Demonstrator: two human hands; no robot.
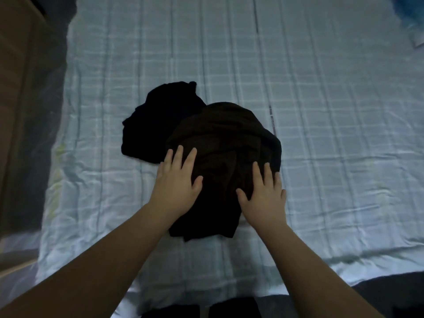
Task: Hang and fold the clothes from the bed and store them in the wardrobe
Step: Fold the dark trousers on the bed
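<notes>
1. Your left hand (175, 180) lies flat on the near left part of the dark brown garment (227, 157), fingers straight and slightly spread, thumb pointing toward the middle of the cloth. It grips nothing; it only presses or rests on the fabric.
2. Your right hand (263, 193) lies flat on the near right part of the same garment, fingers straight and pointing away from you, thumb out to the left. It too holds nothing and only rests on the cloth.
3. The dark brown garment sits crumpled in a rounded heap on the bed (321, 111), about mid-frame, with its near edge hanging in a loose flap between your two wrists.
4. A black garment (156, 122) lies bunched just behind and to the left of the brown one. The brown heap overlaps its right side, so the two touch.
5. The bed is covered by a pale sheet with a light check pattern, wrinkled along the left and near edges.
6. To the left of the bed you have a brown wooden surface (20, 88); what it belongs to cannot be told.
7. At the far right corner of the bed there is something blue (410, 14), blurred and cut off by the frame.
8. The light is dim, so the folds and type of each garment are hard to make out.
</notes>
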